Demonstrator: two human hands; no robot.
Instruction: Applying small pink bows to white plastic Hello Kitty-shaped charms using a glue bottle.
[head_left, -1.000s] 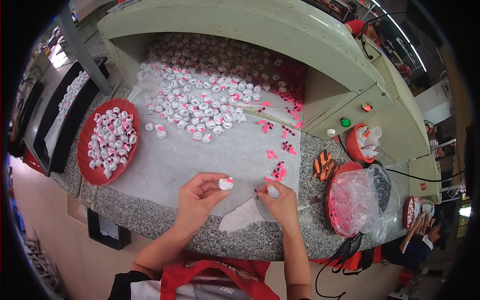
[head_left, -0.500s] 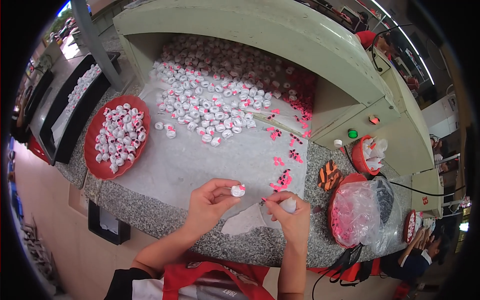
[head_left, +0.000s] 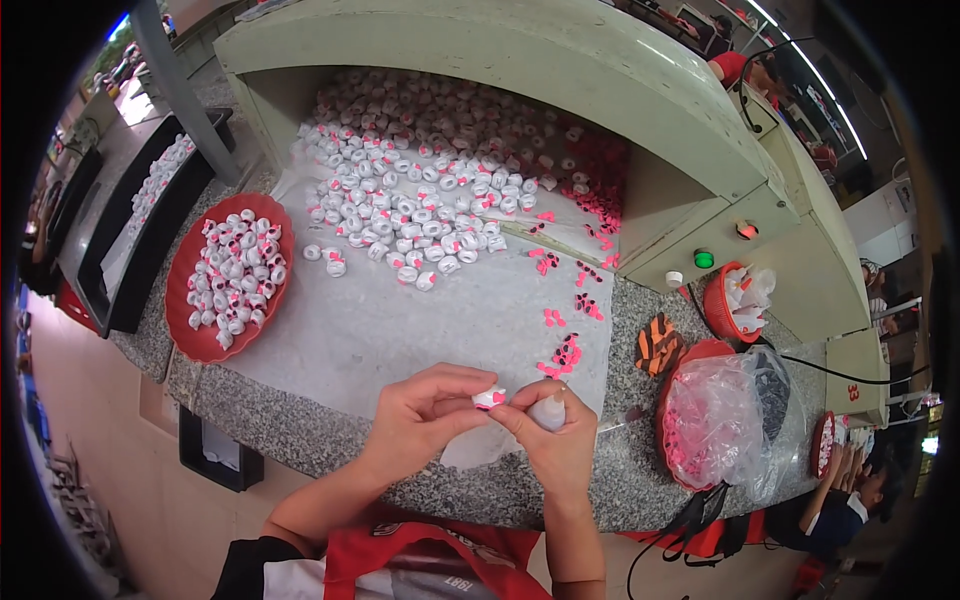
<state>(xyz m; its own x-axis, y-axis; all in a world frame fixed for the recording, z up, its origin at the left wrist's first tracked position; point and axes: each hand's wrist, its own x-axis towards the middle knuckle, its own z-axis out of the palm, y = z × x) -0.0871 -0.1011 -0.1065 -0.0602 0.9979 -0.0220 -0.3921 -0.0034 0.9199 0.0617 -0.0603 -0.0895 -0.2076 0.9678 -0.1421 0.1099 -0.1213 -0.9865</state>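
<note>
My left hand (head_left: 410, 415) is closed in a pinch on a small white, rounded piece (head_left: 487, 399) with a pink patch, held above the near part of the paper. Right beside it, my right hand (head_left: 560, 445) brings its thumb and finger against the piece. A small translucent white bottle (head_left: 548, 411) is tucked in the same right hand. The little pink part held earlier cannot be told apart from the patch now. Beyond my hands, loose pink and black bits (head_left: 565, 352) lie on the white paper sheet (head_left: 370, 325). Many similar white pieces (head_left: 400, 205) are heaped farther back.
A pale green hood (head_left: 480, 55) arches over the heap. At left stand a red scalloped plate (head_left: 180, 325) of white pieces and a long black tray (head_left: 130, 290). On the right are orange-and-black striped bits (head_left: 658, 345), a red basket (head_left: 716, 308) and a plastic-bagged plate (head_left: 710, 420).
My right hand has moved left with the bottle until its fingertips meet the white piece in my left hand. The left hand has shifted slightly toward it. The view has tilted a little.
</note>
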